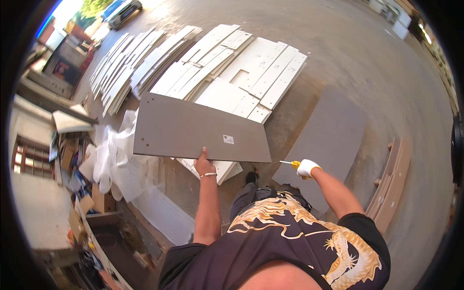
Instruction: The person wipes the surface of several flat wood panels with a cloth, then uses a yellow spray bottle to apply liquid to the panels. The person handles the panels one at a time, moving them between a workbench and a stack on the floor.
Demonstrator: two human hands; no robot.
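Observation:
A long grey board (193, 128) with a small white label and a few dark holes at its left end is held up in front of me. My left hand (205, 165), bare with a bracelet at the wrist, grips its near edge, thumb on the upper face. In a white glove, my right hand (307, 168) is closed round a yellow-handled tool (295, 164) with a thin, light shaft. Its tip points left, close to the board's near right corner; whether it touches I cannot tell.
Stacks of white panels (256, 67) lie beyond the board. A large grey sheet (328, 135) lies on the floor at right, with brown boards (391, 179) beyond it. White wrapping (113, 154) and an open bin (121, 237) are at left. A car (121, 12) stands far off.

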